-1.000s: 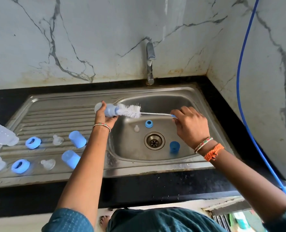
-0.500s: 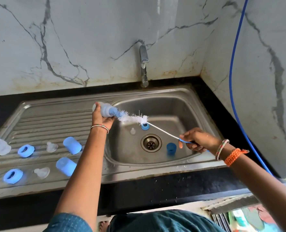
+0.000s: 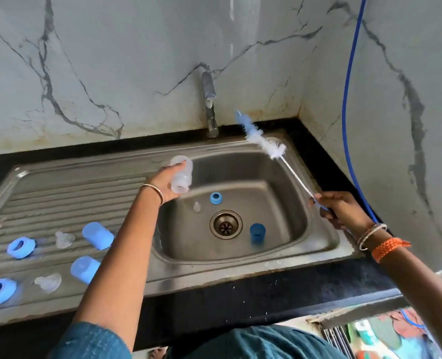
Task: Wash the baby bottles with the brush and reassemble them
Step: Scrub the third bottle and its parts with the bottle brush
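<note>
Over a steel sink (image 3: 315,237), a person's left hand (image 3: 166,183) grips a clear baby bottle (image 3: 181,174) while the right hand (image 3: 340,209) closes its fingers round the handle of the bottle brush (image 3: 262,143), held clear of the bottle. Washing looks part done, reassembly not begun: blue rings, teats and caps lie apart on the drainboard (image 3: 67,193), more parts in the basin. Bottles at the left edge are cut off; the tap (image 3: 209,110) shows no visible water.
</note>
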